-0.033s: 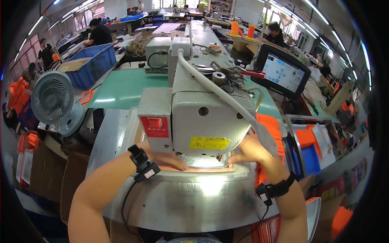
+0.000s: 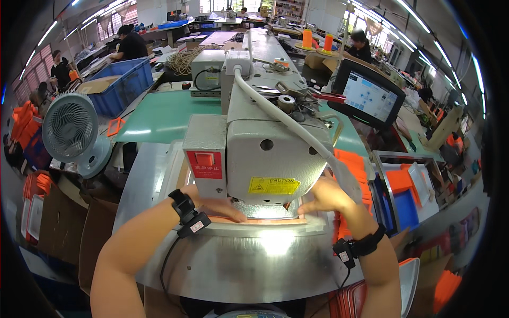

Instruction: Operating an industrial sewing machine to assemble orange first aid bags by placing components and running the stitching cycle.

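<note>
My left hand (image 2: 220, 206) lies flat with fingers stretched toward the middle, at the near edge of a pale frame (image 2: 265, 222) under the head of a large grey sewing machine (image 2: 273, 143). The machine's head hides part of that hand. On the other side, my right hand (image 2: 324, 195) rests by the frame's right corner, its thumb apart and pointing inward; its other fingers are partly hidden behind the head. Neither hand shows anything gripped. Inside the frame, a shiny, brightly lit surface (image 2: 265, 211) shows below the head; the needle area is hidden.
A curved metal table (image 2: 222, 259) spreads before me. A red stop switch (image 2: 204, 159) sits on the machine's left box. To the left stand a fan (image 2: 71, 127) and a blue crate (image 2: 119, 85); to the right, a screen (image 2: 368, 94) and orange pieces (image 2: 352, 175).
</note>
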Tool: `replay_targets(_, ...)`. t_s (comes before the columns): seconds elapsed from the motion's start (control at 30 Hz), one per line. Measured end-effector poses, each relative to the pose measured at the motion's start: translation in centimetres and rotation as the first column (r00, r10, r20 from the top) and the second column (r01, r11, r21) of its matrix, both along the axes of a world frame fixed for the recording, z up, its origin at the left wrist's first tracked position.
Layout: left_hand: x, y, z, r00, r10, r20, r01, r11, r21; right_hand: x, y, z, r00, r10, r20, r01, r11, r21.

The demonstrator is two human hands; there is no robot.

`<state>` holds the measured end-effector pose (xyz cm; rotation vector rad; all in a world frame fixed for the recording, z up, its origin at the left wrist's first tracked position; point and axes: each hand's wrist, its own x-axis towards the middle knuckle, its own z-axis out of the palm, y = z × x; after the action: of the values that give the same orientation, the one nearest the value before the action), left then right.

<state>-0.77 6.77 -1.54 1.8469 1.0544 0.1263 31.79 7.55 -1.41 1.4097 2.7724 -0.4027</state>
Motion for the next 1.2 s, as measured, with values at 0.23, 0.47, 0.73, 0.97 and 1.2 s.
replay_targets(0.23,-0.3,-0.3,-3.0,0.965,-0.224,0.134,0.232,0.972,-0.046,-1.6,-1.9,-0.1,0.978,-0.145,-0.149,0.13,0.986,-0.104)
replay_targets(0.47,-0.5,-8.6,-3.9,0.922,-0.145,-0.358,0.342,0.737,0.582,-2.6,-12.3,-2.4,0.966,-0.164,-0.201,0.233,0.889,0.394)
replay_targets(0.73,-6.0,-10.7,-0.7,0.809,0.538,-0.235,-0.309,0.731,0.608,-3.9,-13.5,-3.3,0.856,-0.405,-0.322,0.477,0.859,0.185)
replay_targets(0.97,-7.3,-10.5,-3.1,0.791,0.568,0.229,-0.609,0.69,0.391,-4.0,-12.3,-2.5,0.892,-0.337,-0.3,0.394,0.906,0.155)
replay_targets(1.2,-7.1,-11.1,-3.1,0.73,0.631,0.263,-0.682,0.652,0.331,-3.9,-11.0,-4.3,0.896,-0.291,-0.336,0.36,0.919,0.163)
